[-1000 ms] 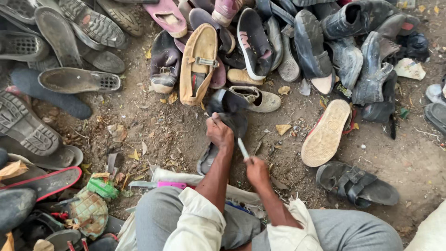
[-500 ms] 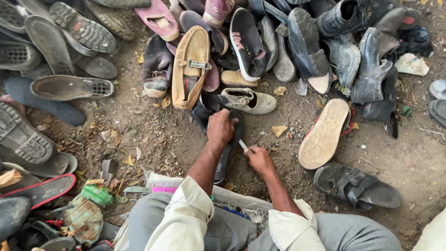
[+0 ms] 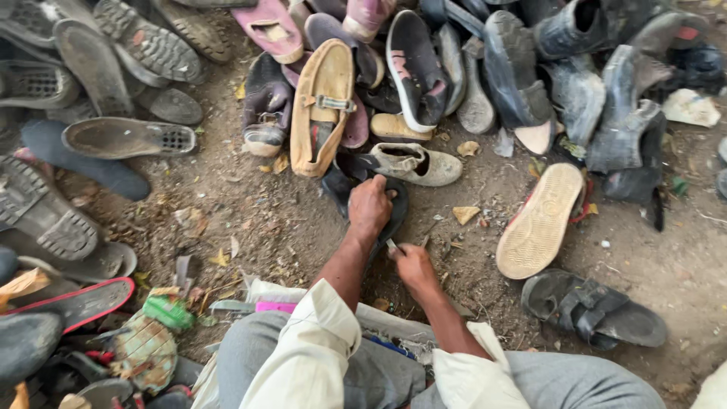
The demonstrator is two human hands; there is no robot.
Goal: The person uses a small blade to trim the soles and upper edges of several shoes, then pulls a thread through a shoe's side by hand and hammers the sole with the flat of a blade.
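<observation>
1. Head view, the step: my left hand [image 3: 369, 206] presses down on a dark sandal [image 3: 394, 220] lying on the dirt ground [image 3: 250, 220] just before my knees, fingers clenched over its sole to pin it. My right hand [image 3: 413, 263] is closed around a small pale tool [image 3: 392, 247], its tip at the sandal's near edge. I judge this to be the cutting or trimming stage of a repair.
2. Next move, as I judge it: a steady pin and a short, controlled stroke, blade kept clear of my left fingers.
3. Around: a grey worn shoe [image 3: 415, 162] touches the sandal's far end, a tan loafer [image 3: 322, 106] lies just beyond, and an upturned pale sole [image 3: 539, 221] and black strapped sandal [image 3: 594, 309] sit to the right. The crowding shoes limit room to turn the work.
</observation>
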